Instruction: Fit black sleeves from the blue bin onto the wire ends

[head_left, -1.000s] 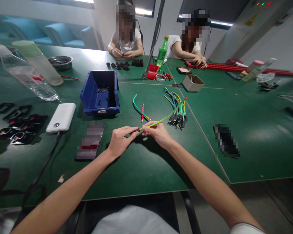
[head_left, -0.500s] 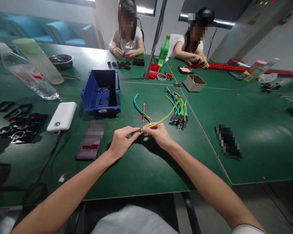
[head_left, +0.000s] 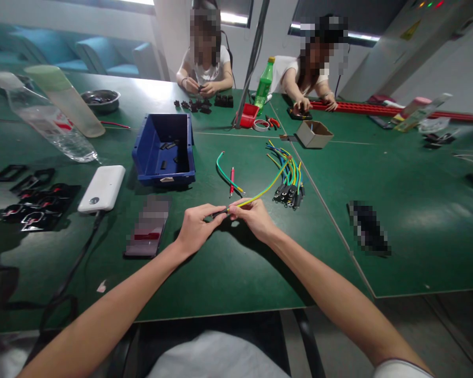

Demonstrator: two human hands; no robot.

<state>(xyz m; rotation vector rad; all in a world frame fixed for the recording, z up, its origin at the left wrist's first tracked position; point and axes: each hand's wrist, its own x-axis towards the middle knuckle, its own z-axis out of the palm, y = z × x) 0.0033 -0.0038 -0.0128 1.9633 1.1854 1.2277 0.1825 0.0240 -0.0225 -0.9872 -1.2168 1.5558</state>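
A yellow-green wire [head_left: 266,190] is held just below the centre of the frame, its near end at a short black sleeve [head_left: 220,212] and its free end arching up to the right. The left hand [head_left: 197,227] has thumb and fingers closed on the black sleeve; the right hand [head_left: 256,216] pinches the wire just beside it, so the fingertips of both hands nearly meet. Whether the wire runs inside the sleeve, I cannot tell from here. Just above the hands, a loose green wire [head_left: 223,172] curves on the green table [head_left: 260,278], near a slim red tool [head_left: 232,182]. Right of centre, the far end of the held wire overlaps a bundle of similar wires [head_left: 295,178], their near ends carrying black sleeves and metal rings. Left of centre stands a blue bin [head_left: 142,157] with small black pieces inside; below it lies a phone [head_left: 150,223], with a white power bank [head_left: 102,189] farther left. Another phone [head_left: 368,228] lies at the right. At the top of the frame, two co-workers sit across the table, one at upper centre handling something small and dark, the other at upper right beside a long red strip [head_left: 362,109].
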